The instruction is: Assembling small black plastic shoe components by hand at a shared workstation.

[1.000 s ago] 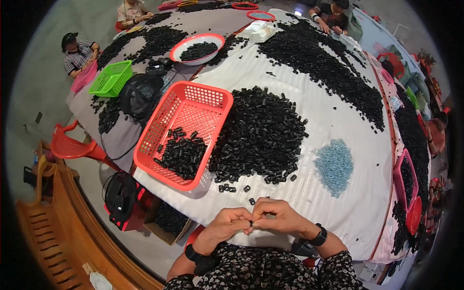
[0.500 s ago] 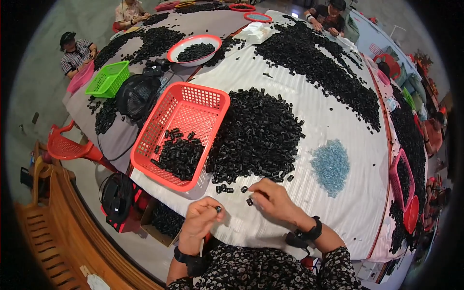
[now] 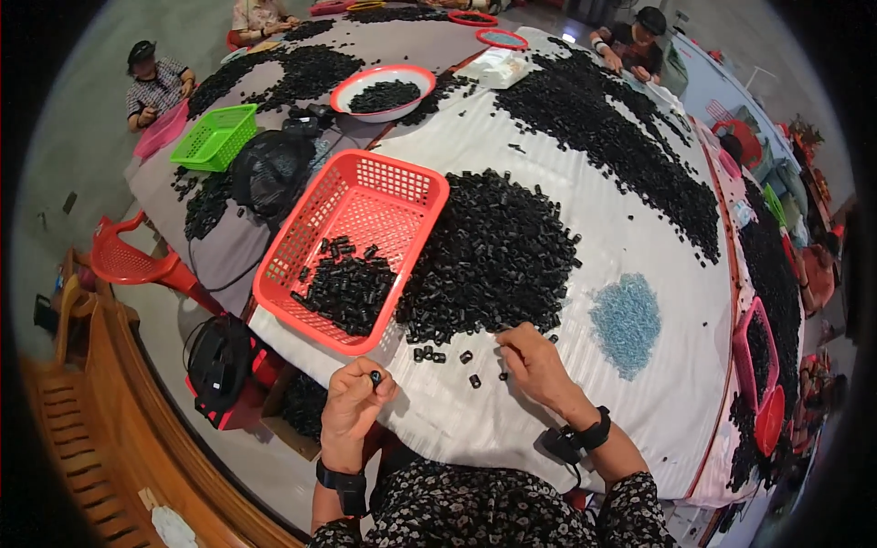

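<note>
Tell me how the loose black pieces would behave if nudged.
The loose black pieces may roll, being short and rounded. Probably light: the left hand holds a similar one in its fingers. They look stiff: none in the black pile appears squashed.

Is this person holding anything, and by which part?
The left hand grips a small black piece around its body, one end showing; whether the right hand holds anything cannot be told.

A slatted wooden bench (image 3: 137, 420) fills the lower left of the frame. A red plastic chair (image 3: 132, 260) stands at middle left, and grey floor (image 3: 82, 137) spreads across the upper left
</note>
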